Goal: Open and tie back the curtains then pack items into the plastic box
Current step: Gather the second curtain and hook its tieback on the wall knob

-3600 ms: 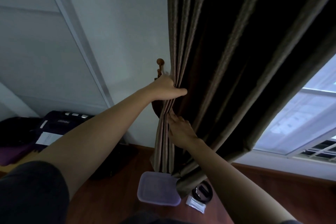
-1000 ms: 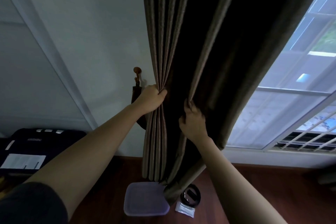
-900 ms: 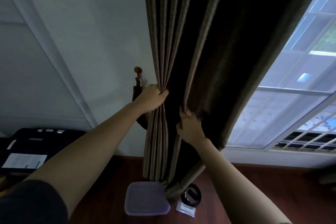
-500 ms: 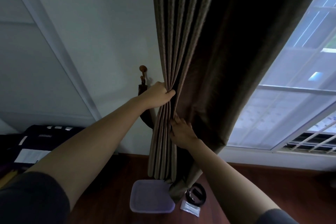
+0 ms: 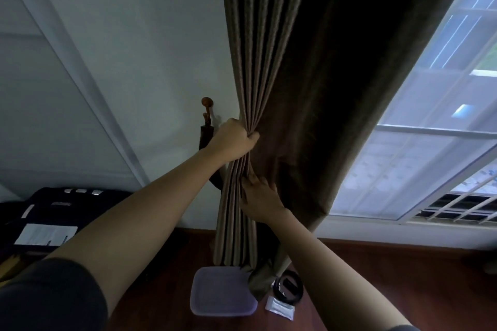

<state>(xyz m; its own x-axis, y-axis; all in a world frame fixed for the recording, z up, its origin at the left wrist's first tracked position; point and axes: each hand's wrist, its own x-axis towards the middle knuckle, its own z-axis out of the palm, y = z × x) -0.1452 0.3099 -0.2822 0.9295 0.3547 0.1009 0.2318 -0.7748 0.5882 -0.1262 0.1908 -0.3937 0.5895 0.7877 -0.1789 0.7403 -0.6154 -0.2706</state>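
A dark brown curtain (image 5: 304, 83) hangs beside the window, bunched into pleats at mid height. My left hand (image 5: 233, 140) is shut on the gathered pleats. Just below it, my right hand (image 5: 260, 197) presses flat against more folds, fingers spread on the cloth. A wooden wall hook (image 5: 207, 102) with a dark tie-back band (image 5: 205, 135) hangs just left of my left hand. On the floor below lie a lidded plastic box (image 5: 222, 291), a black round item (image 5: 289, 287) and a small white packet (image 5: 279, 308).
The window (image 5: 430, 126) with white frames fills the right side, with a louvred vent (image 5: 457, 207) low down. A dark suitcase (image 5: 56, 212) with paper labels sits at the left on the red-brown wooden floor (image 5: 376, 282). White wall panels stand behind.
My right hand has moved left from a fold further right and now lies against the pleats under my left hand. More of the curtain is gathered leftward.
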